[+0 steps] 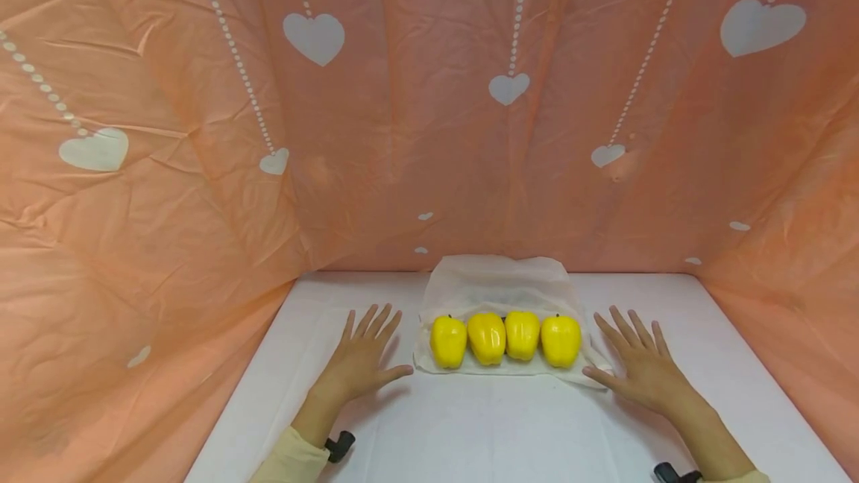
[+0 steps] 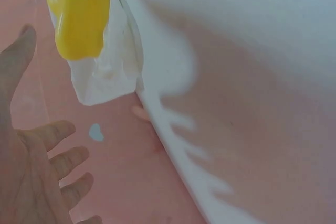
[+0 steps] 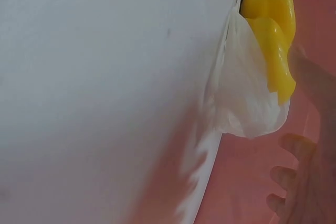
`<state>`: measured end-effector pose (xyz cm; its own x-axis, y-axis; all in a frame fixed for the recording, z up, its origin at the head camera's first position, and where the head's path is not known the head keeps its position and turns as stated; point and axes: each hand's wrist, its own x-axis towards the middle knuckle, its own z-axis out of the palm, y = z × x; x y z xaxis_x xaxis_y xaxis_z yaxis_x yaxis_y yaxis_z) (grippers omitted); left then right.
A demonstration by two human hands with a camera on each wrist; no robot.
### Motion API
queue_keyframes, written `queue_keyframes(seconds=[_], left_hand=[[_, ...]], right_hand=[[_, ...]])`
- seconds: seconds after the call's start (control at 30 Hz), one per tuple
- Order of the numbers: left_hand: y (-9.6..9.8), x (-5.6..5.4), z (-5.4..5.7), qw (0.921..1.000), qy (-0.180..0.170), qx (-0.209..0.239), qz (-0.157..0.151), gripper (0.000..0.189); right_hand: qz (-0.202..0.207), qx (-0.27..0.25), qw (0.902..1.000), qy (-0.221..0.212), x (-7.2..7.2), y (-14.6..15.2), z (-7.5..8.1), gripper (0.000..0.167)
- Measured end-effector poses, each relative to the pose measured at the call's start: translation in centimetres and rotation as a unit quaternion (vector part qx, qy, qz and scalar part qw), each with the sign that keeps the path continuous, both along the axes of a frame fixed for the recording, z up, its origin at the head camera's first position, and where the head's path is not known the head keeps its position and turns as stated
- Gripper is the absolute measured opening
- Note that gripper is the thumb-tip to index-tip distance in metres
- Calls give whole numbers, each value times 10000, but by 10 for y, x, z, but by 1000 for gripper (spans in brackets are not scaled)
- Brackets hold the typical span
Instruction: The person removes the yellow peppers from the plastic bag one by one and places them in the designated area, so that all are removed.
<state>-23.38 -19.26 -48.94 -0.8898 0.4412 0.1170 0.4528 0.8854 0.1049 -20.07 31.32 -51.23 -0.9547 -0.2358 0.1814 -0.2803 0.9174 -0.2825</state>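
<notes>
Several glossy yellow bell peppers (image 1: 486, 338) stand side by side in a row on a thin white bag or sheet (image 1: 499, 278), which spreads out behind and beneath them. My left hand (image 1: 359, 364) hovers to the left of the row, fingers spread and holding nothing. On the other side, my right hand (image 1: 644, 371) is spread the same way, its thumb near the sheet's right corner. The left wrist view shows a pepper (image 2: 84, 17) beyond the thumb, apart from the hand. In the right wrist view, the thumb overlaps the end pepper (image 3: 275, 59); contact cannot be told.
A white table (image 1: 496, 431) lies under everything, with shadows of both hands on it. Orange sheeting (image 1: 436, 133) with white hearts hangs behind and along both sides. Dark wrist-camera mounts (image 1: 340, 446) sit at both wrists.
</notes>
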Motion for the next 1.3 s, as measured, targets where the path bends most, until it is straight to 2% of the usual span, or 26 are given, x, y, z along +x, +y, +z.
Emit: queue_keyframes(seconds=[0.17, 0.27, 0.53, 1.3], left_hand=[[9, -1, 0, 9998, 39, 122, -181, 100], [13, -3, -1, 9997, 64, 27, -243, 101], [22, -10, -9, 9987, 60, 76, -498, 105], [44, -24, -14, 9983, -349, 139, -444, 107]], right_hand=[[99, -84, 9999, 6, -3, -3, 1, 100], [161, -125, 9998, 39, -4, -5, 1, 100], [265, -88, 9996, 78, -10, -8, -4, 102], [343, -172, 9980, -493, -14, -12, -6, 108]])
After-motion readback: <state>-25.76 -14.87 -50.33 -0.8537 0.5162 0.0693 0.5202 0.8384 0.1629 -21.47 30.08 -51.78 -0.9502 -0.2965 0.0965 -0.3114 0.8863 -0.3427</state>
